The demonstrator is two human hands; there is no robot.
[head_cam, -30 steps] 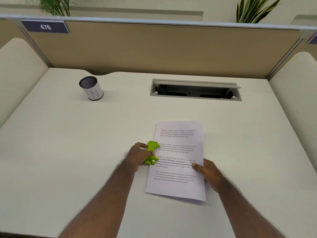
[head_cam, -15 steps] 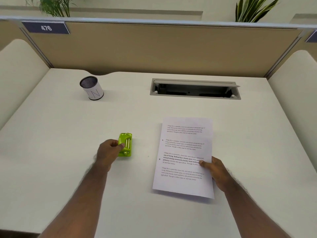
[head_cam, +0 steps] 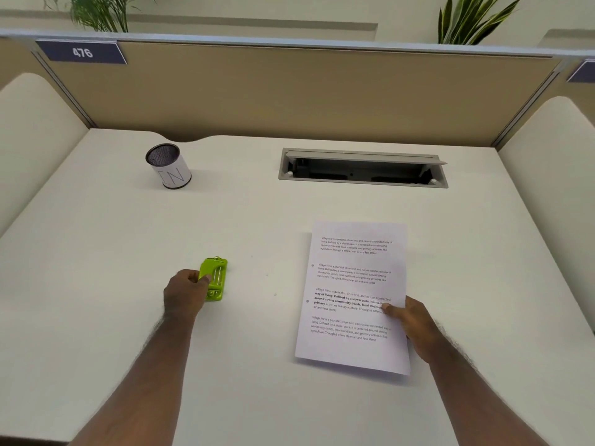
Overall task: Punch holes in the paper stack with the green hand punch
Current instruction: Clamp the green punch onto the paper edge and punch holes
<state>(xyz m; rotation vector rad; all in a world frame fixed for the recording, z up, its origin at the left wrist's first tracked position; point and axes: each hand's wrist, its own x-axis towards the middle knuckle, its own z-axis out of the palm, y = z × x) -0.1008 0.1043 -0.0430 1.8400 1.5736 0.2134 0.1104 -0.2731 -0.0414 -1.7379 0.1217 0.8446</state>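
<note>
The green hand punch (head_cam: 215,279) lies on the white desk (head_cam: 257,397), well left of the paper. My left hand (head_cam: 185,292) grips its left side with thumb and fingers. The paper stack (head_cam: 354,294), printed with paragraphs of text, lies to the right. Two small round holes show along its left margin. My right hand (head_cam: 412,326) pinches the stack's right edge, thumb on top and fingers beneath, lifting that edge slightly.
A mesh pen cup (head_cam: 169,166) wrapped in white paper stands at the back left. A grey cable slot (head_cam: 362,169) with its lid raised is set into the desk at the back. Tan partition panels close off the far side, cream panels the left and right.
My left hand has taken the punch off the paper's left edge and set it on the desk to the left. My right hand has shifted the paper stack rightward. Two holes now show.
</note>
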